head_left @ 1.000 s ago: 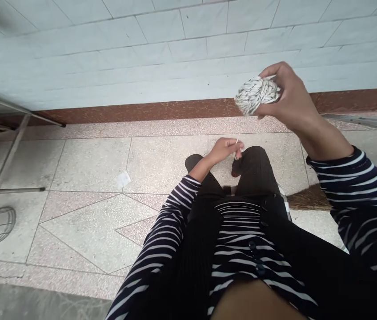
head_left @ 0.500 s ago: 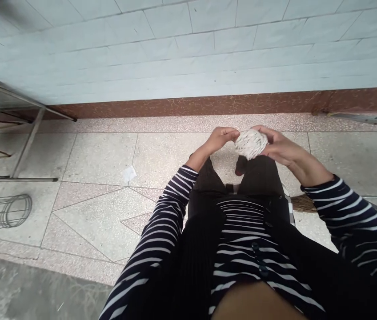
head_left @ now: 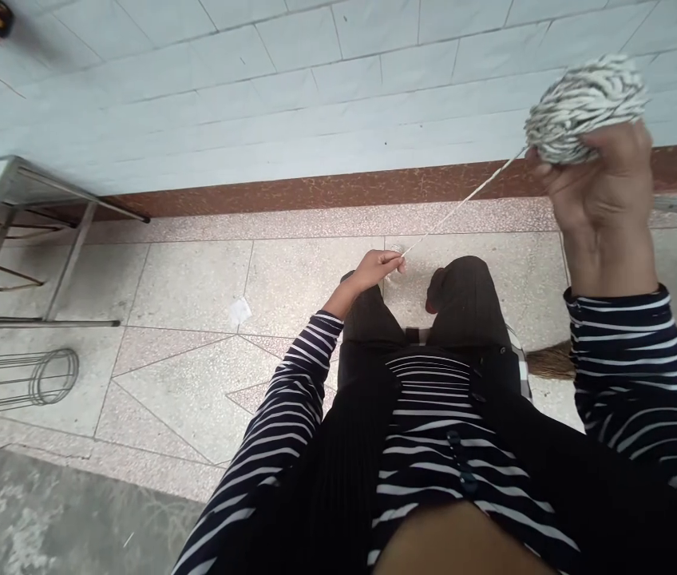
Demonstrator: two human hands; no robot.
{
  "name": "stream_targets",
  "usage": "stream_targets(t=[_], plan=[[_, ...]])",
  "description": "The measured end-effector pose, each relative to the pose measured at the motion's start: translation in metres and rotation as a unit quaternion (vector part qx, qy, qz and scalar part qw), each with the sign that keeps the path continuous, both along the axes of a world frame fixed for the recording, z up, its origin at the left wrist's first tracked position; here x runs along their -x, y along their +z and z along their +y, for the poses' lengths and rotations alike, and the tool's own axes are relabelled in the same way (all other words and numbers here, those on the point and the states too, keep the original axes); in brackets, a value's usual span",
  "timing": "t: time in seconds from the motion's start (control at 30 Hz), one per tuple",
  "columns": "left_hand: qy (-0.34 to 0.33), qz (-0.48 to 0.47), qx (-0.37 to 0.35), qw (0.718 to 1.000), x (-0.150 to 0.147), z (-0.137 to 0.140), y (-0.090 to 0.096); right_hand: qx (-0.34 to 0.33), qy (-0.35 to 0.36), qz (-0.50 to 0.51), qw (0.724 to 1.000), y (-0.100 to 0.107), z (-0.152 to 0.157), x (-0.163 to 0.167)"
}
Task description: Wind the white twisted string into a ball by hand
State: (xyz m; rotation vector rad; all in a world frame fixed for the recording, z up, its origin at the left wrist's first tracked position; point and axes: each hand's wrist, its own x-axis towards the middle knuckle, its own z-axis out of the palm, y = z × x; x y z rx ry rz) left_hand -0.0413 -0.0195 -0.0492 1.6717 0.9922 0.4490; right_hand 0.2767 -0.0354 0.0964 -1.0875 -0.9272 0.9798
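A ball of pale, dark-flecked twine (head_left: 590, 104) is gripped in my right hand (head_left: 602, 176), raised at the upper right in front of the tiled wall. From its lower left side a taut strand (head_left: 464, 200) slants down to my left hand (head_left: 382, 267). The fingers of my left hand are pinched on that strand, above my left knee. Both sleeves are striped dark blue and white. The palm side of my right hand is partly hidden by the ball.
A metal-legged table (head_left: 69, 255) stands at the left, with a wire stand (head_left: 54, 379) in front of it. A scrap of white paper (head_left: 240, 311) lies on the tiled floor (head_left: 188, 279). Straw broom bristles (head_left: 548, 361) show beside my right hip. A tiled wall (head_left: 290, 88) runs across the front.
My right hand has moved up and to the right with the twine ball, away from my left hand. A strand now stretches between them. My left hand has shifted slightly left and down.
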Motion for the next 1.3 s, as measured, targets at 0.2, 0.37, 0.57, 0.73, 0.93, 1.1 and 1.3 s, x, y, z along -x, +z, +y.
stream_targets(t=[0.2,0.37,0.57,0.73,0.93,1.1,1.3], plan=[[-0.084,-0.052,-0.019,0.995,-0.013,-0.022,0.051,0.009,-0.086,-0.329,0.940,-0.041,0.028,-0.005],[0.008,-0.093,-0.080,0.992,-0.009,-0.003,0.075,0.157,0.071,-0.475,0.863,-0.106,0.006,0.008],[0.053,-0.080,-0.081,0.992,-0.019,0.024,0.026,0.222,0.420,-0.249,0.844,-0.090,-0.049,0.042],[0.006,-0.102,0.001,0.995,-0.047,-0.006,-0.012,0.220,0.249,0.022,0.943,-0.075,-0.037,0.039],[-0.077,-0.048,0.118,0.989,-0.038,-0.056,-0.026,0.249,-0.045,-0.002,0.968,-0.116,0.001,0.029],[-0.068,-0.020,0.095,0.993,-0.008,-0.059,-0.034,0.155,-0.142,-0.046,0.977,-0.110,0.003,0.026],[0.013,-0.002,0.071,0.997,0.009,-0.025,-0.028,0.017,-0.076,-0.137,0.987,-0.086,0.016,-0.001]])
